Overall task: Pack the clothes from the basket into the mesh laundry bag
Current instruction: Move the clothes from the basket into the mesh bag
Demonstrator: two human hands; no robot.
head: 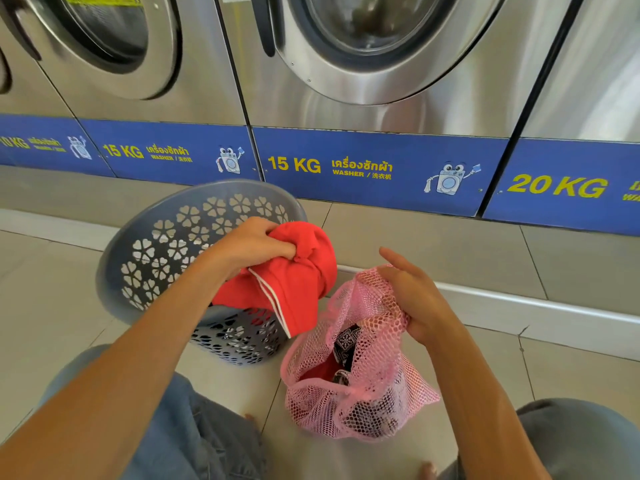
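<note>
My left hand (251, 242) grips a bunched red garment (298, 282) with white trim, held above the near rim of a grey plastic basket (166, 247) pierced with flower-shaped holes. The basket is tipped toward me on the floor. To its right sits a pink mesh laundry bag (360, 393) holding dark patterned and red clothes. My right hand (414, 296) pinches the bag's upper edge and keeps its mouth open, index finger stretched out. The red garment hangs just left of the bag's opening.
A row of steel front-loading washers (363, 64) with blue base panels stands just behind the basket. A raised tiled step (519, 299) runs along their foot. My knees in blue jeans (180, 427) frame the tiled floor on both sides.
</note>
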